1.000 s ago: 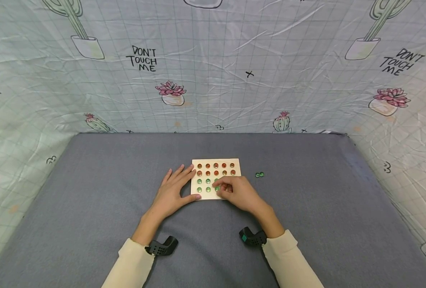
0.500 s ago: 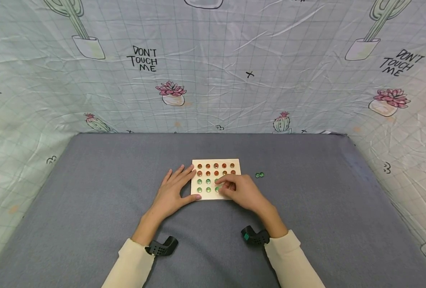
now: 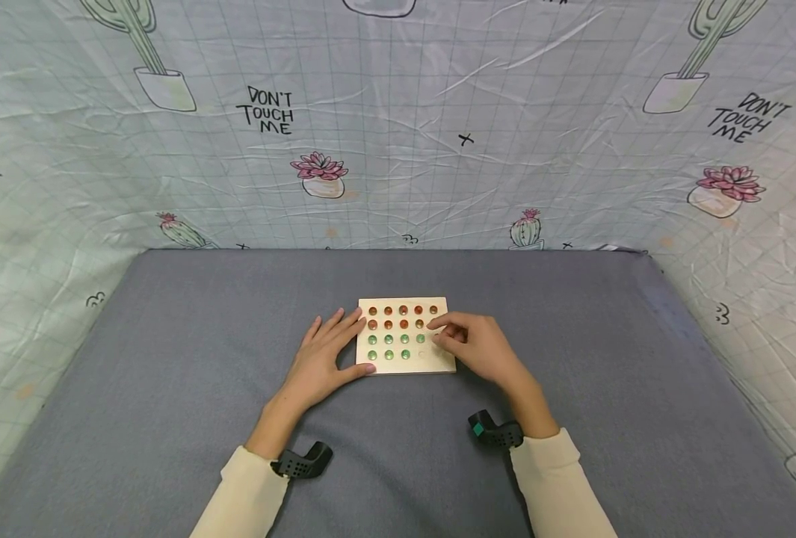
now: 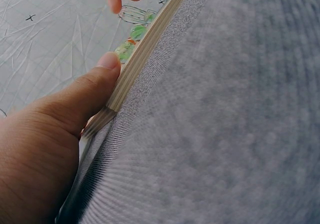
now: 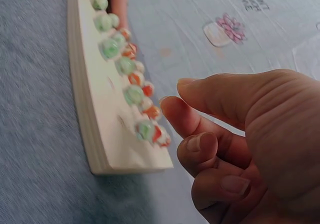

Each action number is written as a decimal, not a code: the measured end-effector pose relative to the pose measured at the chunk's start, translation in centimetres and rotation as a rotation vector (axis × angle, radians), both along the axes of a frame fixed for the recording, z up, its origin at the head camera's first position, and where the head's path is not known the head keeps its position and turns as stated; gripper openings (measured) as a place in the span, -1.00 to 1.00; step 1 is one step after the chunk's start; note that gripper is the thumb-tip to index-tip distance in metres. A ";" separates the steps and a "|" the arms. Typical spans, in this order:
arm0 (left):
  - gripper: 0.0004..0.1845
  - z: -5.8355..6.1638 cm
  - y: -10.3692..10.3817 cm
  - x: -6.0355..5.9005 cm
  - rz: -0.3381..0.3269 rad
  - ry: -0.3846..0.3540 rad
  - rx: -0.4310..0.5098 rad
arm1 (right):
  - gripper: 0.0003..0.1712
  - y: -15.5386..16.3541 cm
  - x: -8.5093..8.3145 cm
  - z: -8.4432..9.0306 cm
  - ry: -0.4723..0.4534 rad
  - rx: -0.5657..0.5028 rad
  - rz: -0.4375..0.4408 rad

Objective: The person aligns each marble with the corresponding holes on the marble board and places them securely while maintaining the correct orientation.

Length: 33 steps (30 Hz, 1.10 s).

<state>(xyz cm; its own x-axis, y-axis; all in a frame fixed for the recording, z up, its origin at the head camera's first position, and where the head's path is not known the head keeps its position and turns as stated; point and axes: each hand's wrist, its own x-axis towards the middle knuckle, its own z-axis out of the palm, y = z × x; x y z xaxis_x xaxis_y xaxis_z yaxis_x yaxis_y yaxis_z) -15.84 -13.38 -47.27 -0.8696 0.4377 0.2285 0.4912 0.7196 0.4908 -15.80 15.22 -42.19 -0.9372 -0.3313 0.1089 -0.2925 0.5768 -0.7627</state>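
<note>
A pale wooden board (image 3: 407,365) lies on the table, with red-orange marbles (image 3: 403,309) in its two far rows and green marbles (image 3: 389,340) in the nearer two. Two hollows at the right of the nearest row hold no marble, as the right wrist view shows. My left hand (image 3: 320,359) rests spread at the board's left side, its thumb (image 4: 102,66) against the near corner. Over the board's right edge hovers my right hand (image 3: 477,345); its thumb and index finger (image 5: 180,115) are close together with nothing visible between them, the other fingers loosely curled.
Grey cloth (image 3: 236,299) covers the table around the board. A patterned curtain (image 3: 398,149) hangs behind it and at both sides. Each wrist carries a black camera band (image 3: 303,459).
My right hand has lifted off the green marbles and moved right, uncovering the board's nearer rows. It now hides the two loose green marbles seen earlier right of the board. My left hand stays put.
</note>
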 end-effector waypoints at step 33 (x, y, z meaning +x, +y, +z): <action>-0.13 -0.2 -0.1 -0.1 0.001 -0.001 -0.015 | -0.75 6.0 -0.7 -1.1 -0.042 0.089 -0.171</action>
<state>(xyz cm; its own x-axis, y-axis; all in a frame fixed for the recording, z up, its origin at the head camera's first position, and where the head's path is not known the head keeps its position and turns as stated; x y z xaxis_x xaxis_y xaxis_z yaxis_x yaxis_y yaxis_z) -15.97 -13.46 -47.50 -0.8701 0.4404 0.2214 0.4903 0.7272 0.4804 -16.52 21.21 -43.31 -0.9837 -0.1736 0.0463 -0.1539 0.6812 -0.7158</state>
